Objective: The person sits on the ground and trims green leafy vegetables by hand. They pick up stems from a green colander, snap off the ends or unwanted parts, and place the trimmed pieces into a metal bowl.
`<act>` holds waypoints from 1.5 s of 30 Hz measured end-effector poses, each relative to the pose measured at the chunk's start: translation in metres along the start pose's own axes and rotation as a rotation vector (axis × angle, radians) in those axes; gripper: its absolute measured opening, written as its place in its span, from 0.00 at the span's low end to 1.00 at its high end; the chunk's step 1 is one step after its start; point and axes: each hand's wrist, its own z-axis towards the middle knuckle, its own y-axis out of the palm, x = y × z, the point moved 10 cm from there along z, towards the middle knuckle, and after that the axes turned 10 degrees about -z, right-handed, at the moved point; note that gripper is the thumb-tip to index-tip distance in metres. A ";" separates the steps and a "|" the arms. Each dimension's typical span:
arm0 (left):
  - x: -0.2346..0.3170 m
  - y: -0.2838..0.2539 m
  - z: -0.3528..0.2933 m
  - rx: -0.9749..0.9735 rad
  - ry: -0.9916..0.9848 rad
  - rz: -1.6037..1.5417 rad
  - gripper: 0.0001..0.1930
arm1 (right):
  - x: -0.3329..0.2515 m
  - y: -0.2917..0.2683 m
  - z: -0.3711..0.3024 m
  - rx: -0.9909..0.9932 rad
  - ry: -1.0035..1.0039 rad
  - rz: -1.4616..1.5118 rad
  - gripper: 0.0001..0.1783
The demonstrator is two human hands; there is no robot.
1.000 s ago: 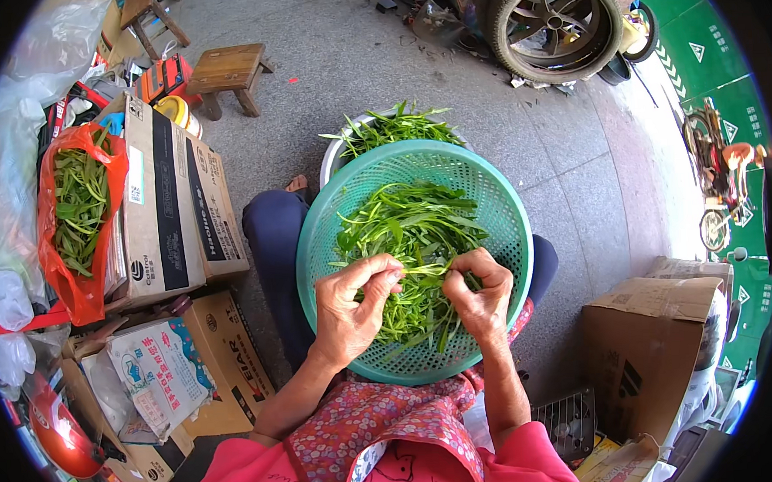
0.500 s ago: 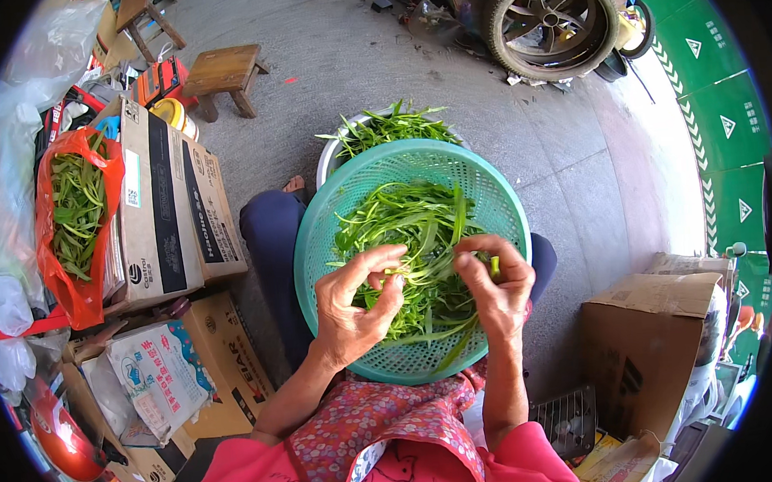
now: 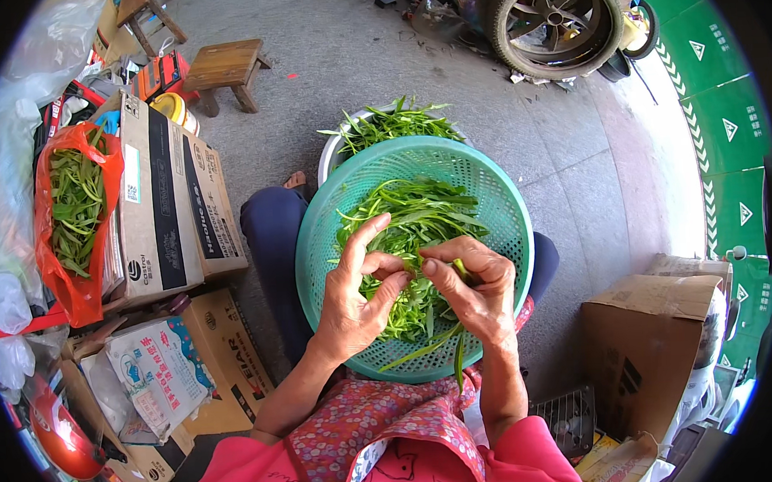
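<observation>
A turquoise plastic colander (image 3: 316,245) rests on my lap, with a heap of leafy green stems (image 3: 419,209) inside it. Over the heap, my left hand (image 3: 358,299) pinches at a green stem with thumb and bent fingers, its index finger raised. Close beside it, my right hand (image 3: 476,289) is closed round some of the same stems; a stub shows between its fingers and long leaves (image 3: 457,355) hang below. The fingertips of both hands nearly meet. Beyond the colander, a pale basin (image 3: 328,161) holds more greens (image 3: 393,127), partly hidden by the colander's rim.
At the left, a red plastic bag (image 3: 106,229) of greens sits against a cardboard box (image 3: 161,192). An opened carton (image 3: 222,359) lies nearer. A wooden stool (image 3: 224,68) stands ahead, a wheel (image 3: 553,18) at the far right. Another cardboard box (image 3: 649,341) is at the right.
My right hand has moved left and slightly down toward my left hand, whose index finger has lifted. Leaves now dangle below the right hand.
</observation>
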 end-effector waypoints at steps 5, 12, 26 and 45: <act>0.020 0.007 -0.002 -0.054 0.240 0.368 0.40 | 0.012 0.020 -0.001 -0.152 0.039 0.066 0.06; 0.006 0.002 0.008 -0.047 0.070 0.240 0.20 | 0.054 -0.010 -0.007 0.070 0.367 0.411 0.10; -0.102 0.006 0.062 -0.046 0.070 1.314 0.01 | 0.094 -0.025 -0.010 0.065 0.272 0.826 0.12; -0.023 0.004 0.019 -0.138 -0.127 0.388 0.12 | 0.025 -0.041 -0.010 0.337 -0.117 -0.564 0.06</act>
